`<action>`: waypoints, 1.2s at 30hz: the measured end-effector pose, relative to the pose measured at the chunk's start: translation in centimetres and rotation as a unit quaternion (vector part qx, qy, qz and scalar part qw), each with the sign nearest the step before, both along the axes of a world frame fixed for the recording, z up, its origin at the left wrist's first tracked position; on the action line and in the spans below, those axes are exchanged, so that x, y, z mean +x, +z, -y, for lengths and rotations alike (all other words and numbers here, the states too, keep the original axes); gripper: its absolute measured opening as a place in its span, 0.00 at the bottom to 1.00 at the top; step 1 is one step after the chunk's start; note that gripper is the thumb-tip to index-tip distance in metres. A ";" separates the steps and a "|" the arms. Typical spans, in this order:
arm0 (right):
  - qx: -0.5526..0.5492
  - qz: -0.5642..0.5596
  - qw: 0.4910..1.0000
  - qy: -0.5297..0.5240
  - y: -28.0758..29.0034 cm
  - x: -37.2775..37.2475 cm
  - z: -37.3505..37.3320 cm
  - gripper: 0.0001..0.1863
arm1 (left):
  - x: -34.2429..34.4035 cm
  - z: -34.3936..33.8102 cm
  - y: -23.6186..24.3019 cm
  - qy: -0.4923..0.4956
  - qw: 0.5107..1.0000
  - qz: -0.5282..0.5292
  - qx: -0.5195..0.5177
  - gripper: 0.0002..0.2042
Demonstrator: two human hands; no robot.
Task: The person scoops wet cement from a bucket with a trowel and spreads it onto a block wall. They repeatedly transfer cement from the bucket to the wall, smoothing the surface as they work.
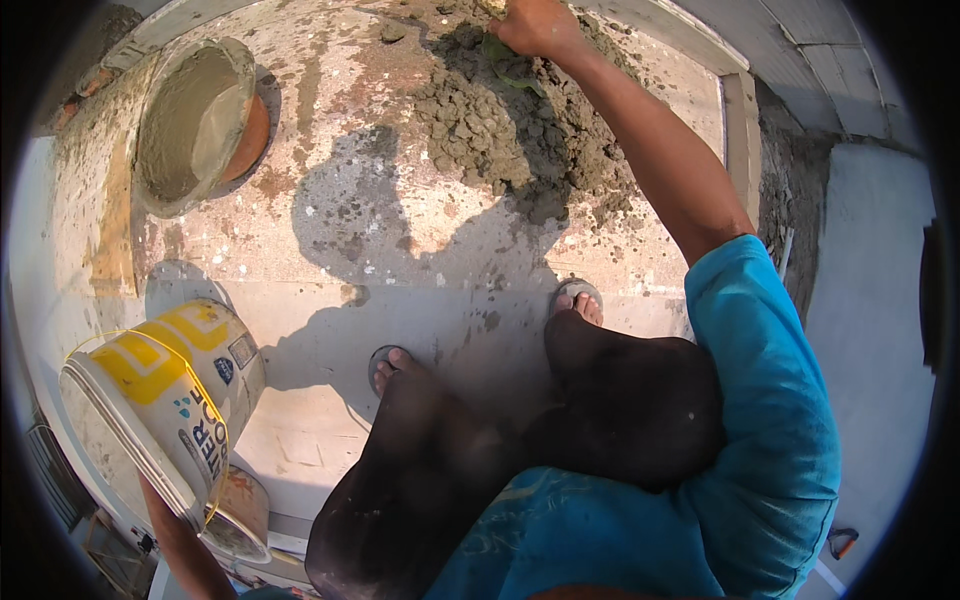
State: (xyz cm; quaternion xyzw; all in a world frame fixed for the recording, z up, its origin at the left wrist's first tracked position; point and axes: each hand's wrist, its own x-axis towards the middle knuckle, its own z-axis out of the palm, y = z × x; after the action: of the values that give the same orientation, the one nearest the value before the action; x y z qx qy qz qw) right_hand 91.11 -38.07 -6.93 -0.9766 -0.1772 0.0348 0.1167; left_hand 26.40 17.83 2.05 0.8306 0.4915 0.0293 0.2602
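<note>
At twelve o'clock, right hand (538,28) works above mortar heap (470,135); at eight, tilted bucket (232,345) hides left hand. I cannot tell either grip; left slippage could topple the bucket.

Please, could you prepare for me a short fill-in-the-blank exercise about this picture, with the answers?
1. The ____ hand is at the pile of grey mix.
2. The round basin is to the ____ of the pile.
3. The white bucket has a thin ____ handle.
4. The left forearm goes ____ the bucket, out of sight.

Missing words: right; left; yellow; behind.
</note>
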 end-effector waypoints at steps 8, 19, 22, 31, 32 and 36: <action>0.098 0.017 0.995 0.007 2.5 -1.7 -0.1 0.27 | -0.4 -0.5 0.1 0.005 1.000 0.021 0.020 0.34; -0.037 0.009 0.999 -0.019 -2.1 -0.5 -1.2 0.21 | 0.5 -1.0 -0.3 -0.006 0.999 0.029 0.029 0.38; 0.084 0.090 0.992 -0.026 -0.1 -0.6 1.3 0.26 | 0.4 -1.4 -0.2 0.001 0.999 0.029 0.032 0.39; 0.309 0.087 0.937 -0.135 9.2 -5.5 4.9 0.13 | 3.8 -3.7 0.1 -0.028 0.997 0.024 0.066 0.43; 0.331 0.066 0.937 -0.089 9.5 -7.1 6.2 0.14 | 3.9 -3.8 1.0 -0.036 0.996 0.017 0.084 0.43; 0.302 0.081 0.943 -0.112 9.0 -7.1 8.9 0.16 | 4.9 -3.1 -0.1 -0.077 0.986 -0.020 0.147 0.45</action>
State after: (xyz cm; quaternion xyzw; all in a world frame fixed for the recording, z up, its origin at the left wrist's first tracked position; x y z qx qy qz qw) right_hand 84.03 -47.01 2.05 -0.9086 -0.0773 -0.1131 0.3946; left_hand 31.28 20.97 1.98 0.8955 0.4218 0.0647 0.1264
